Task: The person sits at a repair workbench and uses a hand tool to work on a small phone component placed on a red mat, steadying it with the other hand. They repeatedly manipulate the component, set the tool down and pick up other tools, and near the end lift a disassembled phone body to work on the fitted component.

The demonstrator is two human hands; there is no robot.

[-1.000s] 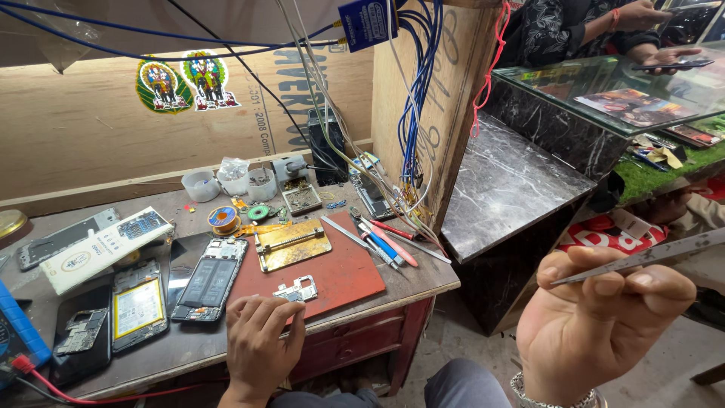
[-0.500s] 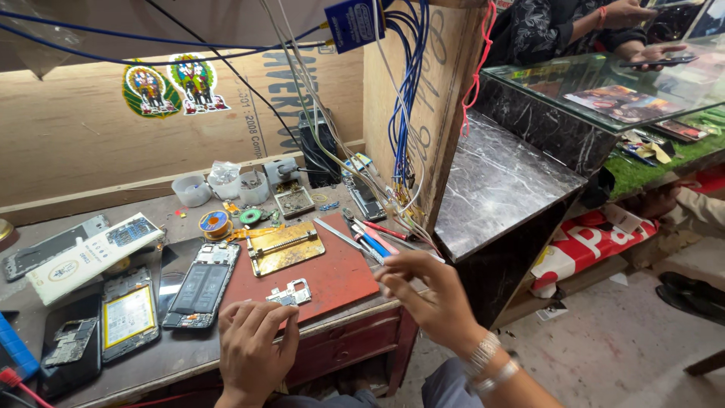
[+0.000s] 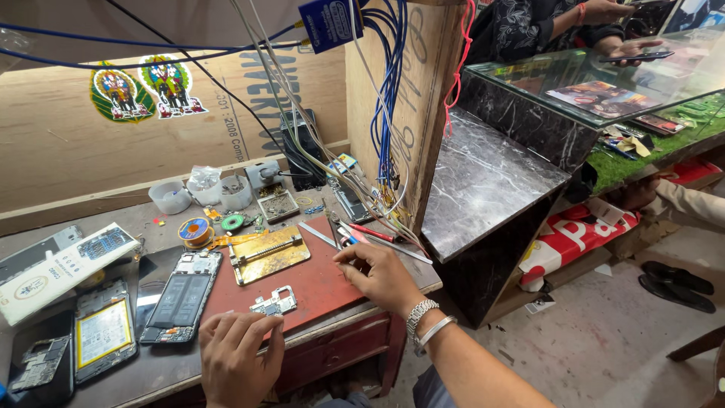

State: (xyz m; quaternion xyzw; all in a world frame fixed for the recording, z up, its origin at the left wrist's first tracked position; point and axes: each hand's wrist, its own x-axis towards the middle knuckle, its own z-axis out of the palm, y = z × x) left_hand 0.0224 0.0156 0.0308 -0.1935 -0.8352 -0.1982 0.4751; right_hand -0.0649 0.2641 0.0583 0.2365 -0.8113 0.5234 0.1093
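The right hand (image 3: 381, 273) rests on the red rubbery mat (image 3: 302, 279), its grip seemingly pinching a slim metal tool (image 3: 338, 230) among tools at its 12 o'clock. The left hand (image 3: 236, 355) lies loosely curled on the bench (image 3: 162, 370) edge; at its 1 o'clock sits a small grey circuit board (image 3: 273, 303). A brass-coloured rectangular holder (image 3: 268, 255) lies beyond; two leaf-shaped green stickers (image 3: 143, 87) mark the plywood wall.

Phone repair shop: opened phones (image 3: 180, 296) w/ exposed insides, loose circuit board (image 3: 273, 302), solder wire spool (image 3: 195, 230) on cluttered table (image 3: 162, 366); glass display counter (image 3: 596, 83) alongside, hanging cables (image 3: 389, 83).
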